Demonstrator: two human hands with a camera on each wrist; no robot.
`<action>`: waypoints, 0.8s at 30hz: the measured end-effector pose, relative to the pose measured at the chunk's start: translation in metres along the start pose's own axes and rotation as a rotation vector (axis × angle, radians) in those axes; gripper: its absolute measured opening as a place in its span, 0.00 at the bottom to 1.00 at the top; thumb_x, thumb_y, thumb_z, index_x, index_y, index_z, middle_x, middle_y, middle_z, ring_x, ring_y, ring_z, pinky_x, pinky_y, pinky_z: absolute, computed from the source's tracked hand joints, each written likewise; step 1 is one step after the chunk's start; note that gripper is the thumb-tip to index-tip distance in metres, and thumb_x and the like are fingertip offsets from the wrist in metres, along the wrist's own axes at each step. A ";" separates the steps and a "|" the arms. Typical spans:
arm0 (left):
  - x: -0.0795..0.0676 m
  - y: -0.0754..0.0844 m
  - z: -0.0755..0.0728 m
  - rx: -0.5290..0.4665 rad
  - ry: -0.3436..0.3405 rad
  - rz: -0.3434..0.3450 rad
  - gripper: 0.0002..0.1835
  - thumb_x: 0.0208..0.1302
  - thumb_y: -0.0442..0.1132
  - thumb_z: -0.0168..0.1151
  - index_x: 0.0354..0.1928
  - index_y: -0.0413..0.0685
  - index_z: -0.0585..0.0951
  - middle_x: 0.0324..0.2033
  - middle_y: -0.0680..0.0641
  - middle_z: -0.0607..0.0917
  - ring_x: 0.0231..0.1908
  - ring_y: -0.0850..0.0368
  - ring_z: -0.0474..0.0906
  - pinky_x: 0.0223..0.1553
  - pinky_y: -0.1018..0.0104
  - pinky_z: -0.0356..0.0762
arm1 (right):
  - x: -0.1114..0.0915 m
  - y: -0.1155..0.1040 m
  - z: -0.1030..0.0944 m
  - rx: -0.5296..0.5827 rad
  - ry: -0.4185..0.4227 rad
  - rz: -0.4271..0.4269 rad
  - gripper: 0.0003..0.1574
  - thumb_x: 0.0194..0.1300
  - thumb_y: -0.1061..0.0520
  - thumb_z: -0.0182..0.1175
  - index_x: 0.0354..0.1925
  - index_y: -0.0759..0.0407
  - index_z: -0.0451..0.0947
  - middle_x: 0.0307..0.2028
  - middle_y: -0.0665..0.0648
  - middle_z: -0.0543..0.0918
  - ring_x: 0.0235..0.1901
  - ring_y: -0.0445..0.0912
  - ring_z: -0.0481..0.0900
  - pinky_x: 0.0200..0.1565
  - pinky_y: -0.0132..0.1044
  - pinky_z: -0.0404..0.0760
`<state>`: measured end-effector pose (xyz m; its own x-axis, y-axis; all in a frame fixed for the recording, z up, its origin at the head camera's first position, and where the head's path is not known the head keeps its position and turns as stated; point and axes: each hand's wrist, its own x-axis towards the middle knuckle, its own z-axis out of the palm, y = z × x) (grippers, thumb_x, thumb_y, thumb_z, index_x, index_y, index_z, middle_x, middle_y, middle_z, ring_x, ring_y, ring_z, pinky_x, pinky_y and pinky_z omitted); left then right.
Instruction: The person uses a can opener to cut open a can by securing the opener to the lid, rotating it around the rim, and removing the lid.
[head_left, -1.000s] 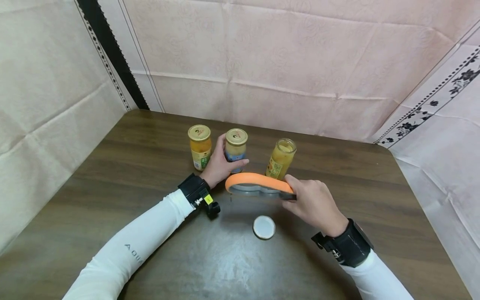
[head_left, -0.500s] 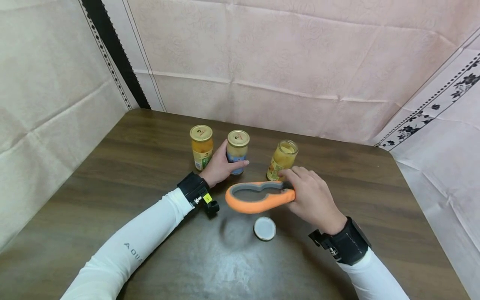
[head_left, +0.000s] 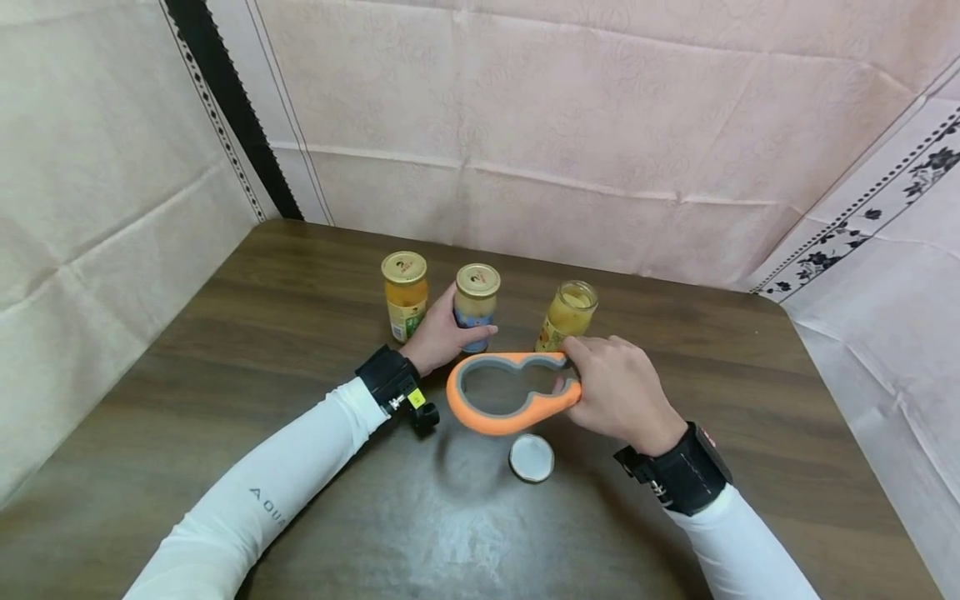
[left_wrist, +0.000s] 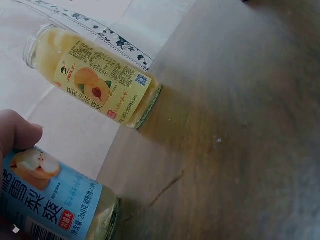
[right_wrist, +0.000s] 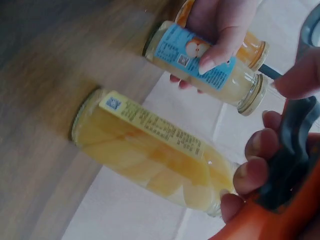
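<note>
My left hand (head_left: 437, 337) grips a lidded glass jar (head_left: 476, 310) with a blue pear label, fingers and thumb curled round its body. The thumb also shows across the blue label (right_wrist: 192, 52) in the right wrist view. In my right hand (head_left: 618, 387) is an orange and grey jar opener (head_left: 487, 423), held by its ends. Its loop hangs above the table in front of the blue-labelled jar, with nothing inside it. Behind the right hand stands a lidless jar (head_left: 570, 312) of yellow fruit with a peach label (left_wrist: 100, 82).
Left of the gripped jar stands another lidded jar (head_left: 405, 293) with orange fruit. A loose lid (head_left: 532, 458) lies on the brown wooden table (head_left: 337, 533) below the opener, pale side up. Cloth-covered walls (head_left: 562, 125) rise beyond the table's edges.
My right hand has turned the jar opener from edge-on until its loop faces the head camera. The left hand stays round the blue-labelled jar.
</note>
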<state>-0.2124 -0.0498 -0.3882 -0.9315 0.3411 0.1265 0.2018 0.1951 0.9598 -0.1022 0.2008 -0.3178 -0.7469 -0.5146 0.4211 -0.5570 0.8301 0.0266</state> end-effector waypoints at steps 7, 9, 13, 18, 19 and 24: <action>-0.005 0.001 0.000 0.019 -0.026 -0.001 0.39 0.63 0.37 0.72 0.72 0.54 0.64 0.60 0.44 0.78 0.61 0.45 0.75 0.66 0.47 0.72 | -0.001 -0.002 0.000 0.041 0.014 -0.012 0.09 0.47 0.57 0.64 0.31 0.53 0.75 0.22 0.45 0.76 0.22 0.40 0.68 0.28 0.33 0.65; -0.006 0.002 -0.001 0.026 -0.033 -0.003 0.39 0.63 0.37 0.72 0.72 0.54 0.63 0.60 0.44 0.77 0.62 0.46 0.75 0.66 0.47 0.72 | -0.001 -0.002 0.000 0.045 0.018 -0.018 0.10 0.47 0.57 0.64 0.31 0.53 0.76 0.22 0.45 0.77 0.22 0.40 0.69 0.28 0.33 0.65; -0.008 0.003 0.000 0.032 -0.040 -0.007 0.39 0.63 0.38 0.72 0.73 0.56 0.63 0.61 0.45 0.77 0.62 0.46 0.75 0.66 0.47 0.72 | -0.001 -0.003 -0.001 0.054 0.010 -0.020 0.10 0.48 0.56 0.64 0.32 0.53 0.77 0.22 0.45 0.77 0.22 0.40 0.69 0.28 0.33 0.67; -0.011 0.002 0.000 0.040 -0.049 -0.008 0.39 0.63 0.38 0.72 0.72 0.55 0.63 0.61 0.44 0.77 0.63 0.45 0.75 0.66 0.46 0.72 | -0.001 -0.005 -0.002 0.052 -0.003 -0.024 0.10 0.48 0.56 0.65 0.32 0.53 0.76 0.22 0.45 0.75 0.22 0.41 0.69 0.29 0.34 0.69; -0.011 0.002 0.000 0.045 -0.051 -0.009 0.39 0.63 0.38 0.72 0.72 0.55 0.63 0.61 0.44 0.77 0.63 0.45 0.75 0.66 0.46 0.72 | -0.001 -0.005 -0.002 0.052 -0.005 -0.025 0.10 0.48 0.56 0.66 0.31 0.53 0.76 0.22 0.45 0.75 0.22 0.41 0.69 0.29 0.34 0.69; -0.017 0.001 0.001 0.069 -0.057 0.000 0.39 0.63 0.39 0.73 0.72 0.54 0.63 0.61 0.44 0.77 0.63 0.45 0.75 0.66 0.46 0.72 | -0.002 -0.006 -0.002 0.056 -0.016 -0.018 0.10 0.49 0.57 0.67 0.31 0.53 0.77 0.22 0.46 0.77 0.23 0.41 0.70 0.30 0.35 0.71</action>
<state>-0.1964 -0.0547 -0.3893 -0.9132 0.3923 0.1100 0.2237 0.2570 0.9402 -0.0966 0.1974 -0.3174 -0.7420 -0.5334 0.4062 -0.5897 0.8074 -0.0170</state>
